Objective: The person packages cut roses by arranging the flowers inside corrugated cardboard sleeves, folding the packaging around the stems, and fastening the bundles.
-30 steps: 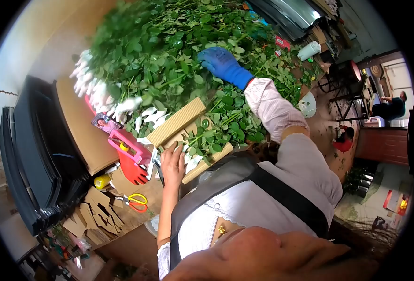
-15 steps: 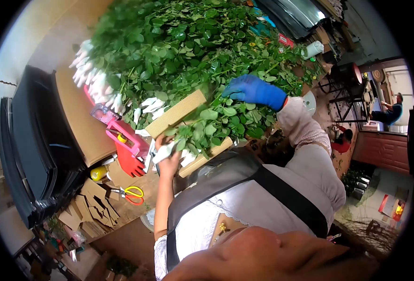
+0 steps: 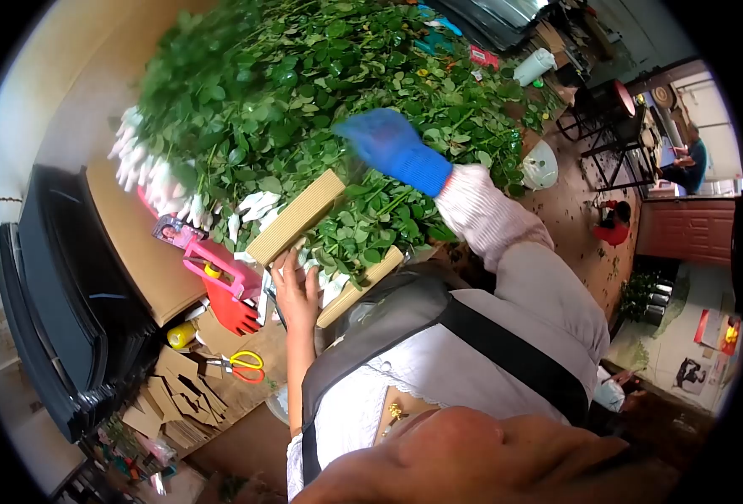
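My bare left hand (image 3: 296, 290) lies with fingers stretched out at the white-wrapped heads of a leafy bunch (image 3: 363, 239), beside a strip of corrugated cardboard (image 3: 297, 218). A second corrugated strip (image 3: 360, 288) runs along the near side of the bunch. My right hand (image 3: 388, 149), in a blue glove, is over the big heap of leafy green stems (image 3: 279, 92); motion smears its fingers, so what they hold cannot be made out. White-wrapped flower heads (image 3: 157, 172) stick out at the heap's left end.
A pink tape dispenser (image 3: 220, 269), a red glove (image 3: 235, 312), scissors (image 3: 244, 364) and cardboard scraps (image 3: 178, 391) lie on the left. Black sheets (image 3: 60, 302) are stacked beyond them. A white roll (image 3: 534, 66) stands at back right; another person (image 3: 687, 164) sits farther off.
My right hand has moved left and up, over the heap. My left hand's fingers have shifted from around the wrapped heads to lying stretched beside the upper cardboard strip. The camera view has shifted slightly.
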{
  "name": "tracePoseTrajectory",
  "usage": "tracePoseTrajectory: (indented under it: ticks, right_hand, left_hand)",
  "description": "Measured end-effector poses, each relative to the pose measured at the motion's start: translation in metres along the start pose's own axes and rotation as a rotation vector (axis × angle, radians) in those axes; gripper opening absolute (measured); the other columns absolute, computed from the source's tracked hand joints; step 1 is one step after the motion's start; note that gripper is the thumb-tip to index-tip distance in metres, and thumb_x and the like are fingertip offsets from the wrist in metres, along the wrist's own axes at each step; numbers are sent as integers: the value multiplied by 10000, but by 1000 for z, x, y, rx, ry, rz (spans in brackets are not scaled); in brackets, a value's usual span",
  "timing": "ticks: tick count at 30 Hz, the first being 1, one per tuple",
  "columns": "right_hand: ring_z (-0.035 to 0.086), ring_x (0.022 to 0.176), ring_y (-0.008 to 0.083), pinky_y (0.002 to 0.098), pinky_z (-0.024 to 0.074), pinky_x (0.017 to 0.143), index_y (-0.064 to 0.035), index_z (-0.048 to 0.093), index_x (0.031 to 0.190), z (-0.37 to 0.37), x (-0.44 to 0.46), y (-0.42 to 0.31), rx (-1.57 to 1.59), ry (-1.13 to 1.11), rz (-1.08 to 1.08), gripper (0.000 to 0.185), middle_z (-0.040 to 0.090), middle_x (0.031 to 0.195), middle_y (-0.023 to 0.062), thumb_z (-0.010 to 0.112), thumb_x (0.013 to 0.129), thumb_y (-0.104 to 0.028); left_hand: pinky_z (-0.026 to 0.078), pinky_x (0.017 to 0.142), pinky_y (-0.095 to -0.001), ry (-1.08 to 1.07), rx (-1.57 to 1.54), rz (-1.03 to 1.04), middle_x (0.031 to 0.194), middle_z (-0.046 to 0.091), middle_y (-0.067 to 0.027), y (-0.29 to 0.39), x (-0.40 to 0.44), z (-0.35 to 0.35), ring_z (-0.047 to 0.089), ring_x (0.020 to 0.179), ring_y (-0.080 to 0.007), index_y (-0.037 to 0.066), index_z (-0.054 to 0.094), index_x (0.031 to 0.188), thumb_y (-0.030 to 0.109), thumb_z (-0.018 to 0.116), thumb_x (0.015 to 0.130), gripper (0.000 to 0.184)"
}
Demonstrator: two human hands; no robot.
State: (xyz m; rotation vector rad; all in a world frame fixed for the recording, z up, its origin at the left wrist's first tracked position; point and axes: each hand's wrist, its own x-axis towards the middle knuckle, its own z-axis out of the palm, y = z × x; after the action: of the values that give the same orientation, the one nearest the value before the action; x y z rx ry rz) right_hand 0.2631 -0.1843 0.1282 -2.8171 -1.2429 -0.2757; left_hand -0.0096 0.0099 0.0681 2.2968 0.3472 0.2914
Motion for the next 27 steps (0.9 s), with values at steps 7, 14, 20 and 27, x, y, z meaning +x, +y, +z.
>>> tracePoseTrajectory:
  ticks: [7,14,20,27]
  right_hand:
    - [674,937,315,417,537,824,-144,688,1144,61,19,35,265,-147,45,318,702,1061,121,623,835,-111]
    - [646,964,338,438,521,872,-105,713,1077,-53,-39,41,540,258,-146,342,692,1041,130,581,763,-77]
    - [627,1055,341,442,492,958,-131,688,1144,29,-92,39,414,-35,-212,375,686,1111,121,653,773,-85]
    - [685,915,332,446,542,814,-145,646,1215,-68,-46,-52,406,147,-313,348,717,1011,110,641,867,-143]
  left_hand:
    - [527,860,-341,-19,-173,-32,1321,546,-152,-14,-2,3,602,1046,-290,95,466,1432,149,686,903,576]
    - [472,955,-404,-66,-146,-123,1291,504,-200,0,1,0,552,1153,-359,34,499,1360,110,712,870,540]
    - [488,903,-434,-5,-179,-26,1223,560,-199,-8,5,1,581,1089,-387,17,504,1301,128,723,848,516]
    - [524,819,-345,-27,-240,-124,1145,613,-174,-27,-3,12,650,945,-256,16,464,1310,177,696,896,501]
